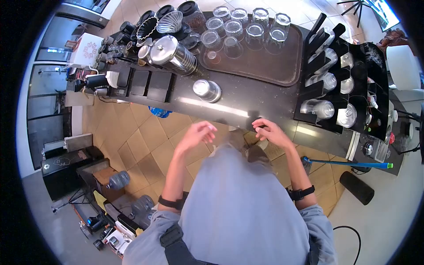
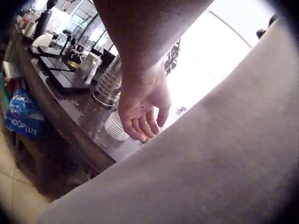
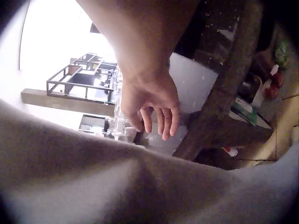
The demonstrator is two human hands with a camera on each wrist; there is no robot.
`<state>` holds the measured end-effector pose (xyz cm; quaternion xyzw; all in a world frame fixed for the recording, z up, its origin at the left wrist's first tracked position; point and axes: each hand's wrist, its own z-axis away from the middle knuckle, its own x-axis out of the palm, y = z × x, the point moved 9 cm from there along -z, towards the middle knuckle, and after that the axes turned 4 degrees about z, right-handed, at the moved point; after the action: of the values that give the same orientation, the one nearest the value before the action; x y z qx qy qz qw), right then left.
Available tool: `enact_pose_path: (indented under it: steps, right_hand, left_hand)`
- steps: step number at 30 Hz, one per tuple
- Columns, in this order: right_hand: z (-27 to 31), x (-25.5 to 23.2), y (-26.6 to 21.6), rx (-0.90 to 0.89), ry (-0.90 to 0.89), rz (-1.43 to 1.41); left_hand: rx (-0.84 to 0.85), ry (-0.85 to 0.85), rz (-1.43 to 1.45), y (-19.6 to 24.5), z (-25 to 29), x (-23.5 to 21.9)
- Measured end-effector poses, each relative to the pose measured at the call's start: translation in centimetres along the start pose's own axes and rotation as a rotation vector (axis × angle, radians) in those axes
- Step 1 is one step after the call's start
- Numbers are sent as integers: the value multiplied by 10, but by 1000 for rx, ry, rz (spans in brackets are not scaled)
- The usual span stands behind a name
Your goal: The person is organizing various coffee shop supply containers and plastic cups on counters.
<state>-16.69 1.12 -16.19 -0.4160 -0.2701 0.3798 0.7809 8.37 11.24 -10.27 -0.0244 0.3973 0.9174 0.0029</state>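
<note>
My left hand (image 1: 197, 135) hangs in front of the counter's near edge, its fingers loosely bent and nothing in them. Level with it, my right hand (image 1: 271, 134) is held over the same edge, also relaxed and holding nothing. Nearest to the left hand is a stack of clear cups (image 1: 206, 91) on the dark counter (image 1: 260, 99); the left wrist view shows its ribbed side (image 2: 115, 126) beside the fingers. Behind the stack stands a steel lidded pot (image 1: 164, 51). In the right wrist view the right hand (image 3: 152, 100) has its fingers spread downward, apart from the counter.
A brown tray (image 1: 282, 76) with several upturned glasses lies at the back. To the right, a black rack (image 1: 309, 90) holds cups and lids. Black flat scales (image 1: 159, 86) and coffee drippers (image 1: 170, 22) are on the left. A blue-handled pole (image 1: 349, 163) juts out below the counter.
</note>
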Motion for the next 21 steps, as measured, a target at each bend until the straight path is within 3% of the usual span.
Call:
enact_pose_path:
  steps: [1, 3, 4, 5, 9, 13, 15, 17, 19, 21]
  right_hand:
    - [-2, -1, 8, 13, 60, -33]
    - [-6, 3, 23, 38, 126, -70]
    - [-11, 1, 28, 48, 178, -28]
    - [-18, -2, 31, 56, 234, 13]
    - [-47, 13, 6, 74, 335, -23]
    - [-93, 39, -30, -17, 458, 133]
    - [-109, 60, -65, -68, 562, 479]
    - [-127, 74, -67, -6, 564, 424]
    - [-142, 85, -77, -147, 631, 613]
    - [-150, 90, -72, -120, 662, 570]
  left_hand:
    - [6, -4, -4, -4, -3, -16]
    - [-1, 188, 113, -13, -13, -60]
    - [-3, 177, 112, -16, -21, -67]
    - [62, 226, 98, -12, -30, -82]
    - [152, 301, 133, -3, -78, -118]
    - [174, 222, 118, -2, -126, -124]
    - [151, 167, 117, -6, -137, -122]
    - [132, 104, 112, -3, -146, -116]
    - [77, 18, 48, 0, -150, -111]
    - [76, -7, 55, 3, -150, -109]
